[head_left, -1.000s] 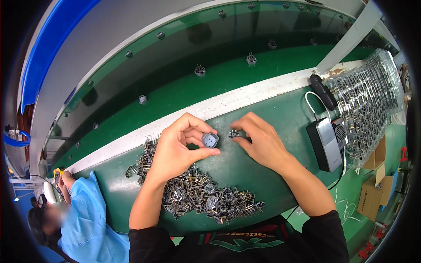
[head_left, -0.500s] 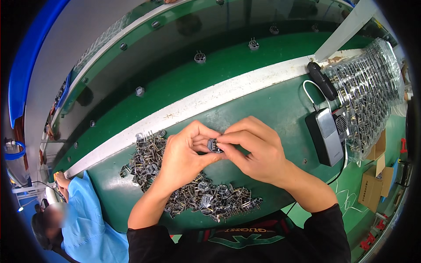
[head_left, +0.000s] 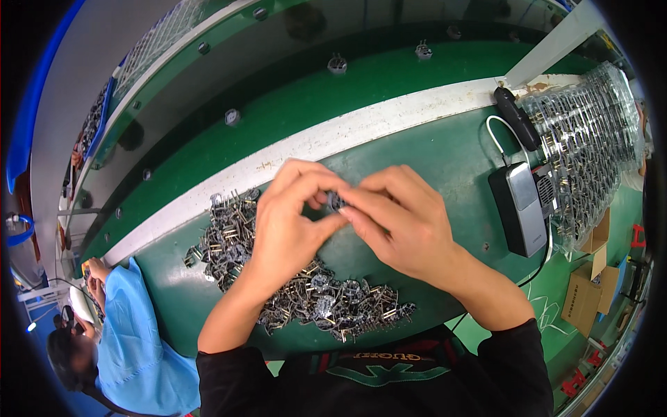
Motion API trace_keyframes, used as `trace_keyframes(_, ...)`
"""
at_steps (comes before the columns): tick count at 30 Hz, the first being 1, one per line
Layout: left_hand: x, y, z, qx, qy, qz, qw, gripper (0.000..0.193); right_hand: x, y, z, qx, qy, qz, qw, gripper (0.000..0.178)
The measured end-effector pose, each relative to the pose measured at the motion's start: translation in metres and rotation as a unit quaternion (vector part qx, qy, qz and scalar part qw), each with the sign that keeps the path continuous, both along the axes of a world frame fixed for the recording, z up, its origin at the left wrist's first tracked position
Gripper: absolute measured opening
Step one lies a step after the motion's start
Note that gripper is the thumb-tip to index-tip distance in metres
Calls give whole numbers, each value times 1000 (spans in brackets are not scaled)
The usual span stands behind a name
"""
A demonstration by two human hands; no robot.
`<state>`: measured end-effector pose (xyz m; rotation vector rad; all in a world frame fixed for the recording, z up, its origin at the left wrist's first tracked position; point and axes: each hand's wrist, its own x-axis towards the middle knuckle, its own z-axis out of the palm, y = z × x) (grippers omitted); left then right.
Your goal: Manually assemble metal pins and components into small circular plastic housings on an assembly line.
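Note:
Between both hands, above the green bench, is a small round dark electronic part [head_left: 336, 202], mostly covered by fingers. My left hand [head_left: 290, 221] is closed around its left side, thumb and fingers curled in. From the right, my right hand [head_left: 401, 221] pinches the same part with thumb and forefinger. Which face of the part is turned up cannot be made out. Below and left of the hands spreads a heap of similar parts [head_left: 333, 302] with metal pins, lying on the green bench top [head_left: 445, 184].
Beyond a white ledge [head_left: 306, 149], a green conveyor belt [head_left: 292, 104] carries spaced parts. At right stand a black-and-silver power bank [head_left: 522, 208] with a white cable and stacked clear trays [head_left: 583, 153] of parts. A cardboard box [head_left: 582, 299] sits lower right. A person in blue [head_left: 135, 340] works at left.
Both hands have risen slightly, and the fingers now cover more of the part. The parts on the conveyor belt have shifted in view, and the whole view has moved a little.

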<state>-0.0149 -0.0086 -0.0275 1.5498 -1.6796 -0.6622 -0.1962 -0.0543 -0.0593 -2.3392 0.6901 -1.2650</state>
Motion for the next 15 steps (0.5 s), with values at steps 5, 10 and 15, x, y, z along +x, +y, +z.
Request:
trace_keyframes(5,32,-10,1,16,122,54,991,40,2,11,10,95,24,29,995,63)
trace_keyframes(10,111,-56,4,29,-54,177,982,38,7,25,0,140,135,284,939,30)
trace_keyframes(15,187,-72,-42,31,-158,220,962,39,14,33,-14,173,153,328,916,16)
